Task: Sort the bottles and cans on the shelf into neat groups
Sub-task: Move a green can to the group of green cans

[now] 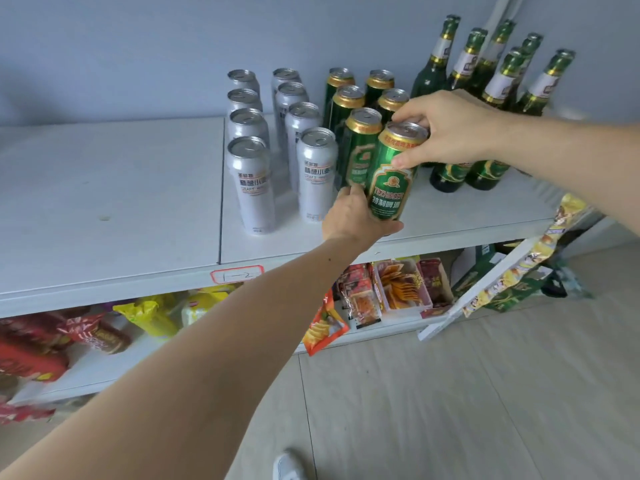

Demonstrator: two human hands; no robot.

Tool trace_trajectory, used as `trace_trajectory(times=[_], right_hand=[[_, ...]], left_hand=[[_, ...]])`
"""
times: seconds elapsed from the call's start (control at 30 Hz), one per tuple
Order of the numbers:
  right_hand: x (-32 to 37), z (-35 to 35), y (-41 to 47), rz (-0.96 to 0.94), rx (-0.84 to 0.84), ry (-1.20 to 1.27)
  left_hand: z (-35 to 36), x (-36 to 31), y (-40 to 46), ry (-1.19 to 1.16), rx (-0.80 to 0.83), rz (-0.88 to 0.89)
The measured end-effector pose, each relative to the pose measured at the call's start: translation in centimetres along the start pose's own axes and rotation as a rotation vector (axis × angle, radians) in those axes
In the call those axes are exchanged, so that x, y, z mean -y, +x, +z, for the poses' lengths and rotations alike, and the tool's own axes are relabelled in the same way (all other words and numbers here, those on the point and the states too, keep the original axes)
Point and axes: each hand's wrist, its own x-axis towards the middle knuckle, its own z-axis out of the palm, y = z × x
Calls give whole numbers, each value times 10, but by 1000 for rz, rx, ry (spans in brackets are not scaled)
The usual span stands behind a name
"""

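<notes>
A green beer can [391,174] stands at the front of the green can group on the white shelf [114,188]. My right hand [446,129] grips its top rim with curled fingers. My left hand [356,216] holds its base from the left. Behind it stand several more green cans [360,147] in two rows. To the left, several white cans [249,178] form two rows. Several green glass bottles [498,81] stand at the back right, partly hidden by my right arm.
The shelf's left half is bare. Its front edge carries a red-bordered label [237,274]. Snack packets [398,285] fill the lower shelf, and a strip of packets [519,271] hangs off the right end. Tiled floor lies below, with my shoe [287,467].
</notes>
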Motion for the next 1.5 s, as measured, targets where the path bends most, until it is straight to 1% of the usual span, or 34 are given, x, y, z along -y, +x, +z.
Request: trace_trajectory(times=[0.17, 0.33, 0.47, 0.7, 0.87, 0.97, 1.17, 1.27, 1.4, 1.5], right_hand=[[-42, 7, 8, 7, 7, 7], [-70, 13, 15, -26, 5, 23], [-89, 20, 21, -77, -4, 12], [-108, 31, 29, -105, -51, 49], [-110, 37, 32, -130, -114, 48], [-112, 40, 34, -154, -140, 27], [-110, 40, 32, -204, -119, -86], [-104, 31, 29, -228, -181, -120], [-88, 18, 27, -330, -255, -148], [-69, 16, 27, -404, -280, -154]], left_hand=[[37, -16, 25, 15, 17, -16], [62, -30, 35, 58, 7, -44], [80, -36, 42, 59, -19, -95], [102, -41, 47, 38, -92, -150], [107, -41, 52, 2, -142, -177], [108, -41, 52, -3, -134, -188], [98, -38, 46, -16, -104, -191], [87, -40, 43, 11, -122, -175], [68, -42, 34, 57, -132, -133], [50, -37, 23, 146, -135, -115]])
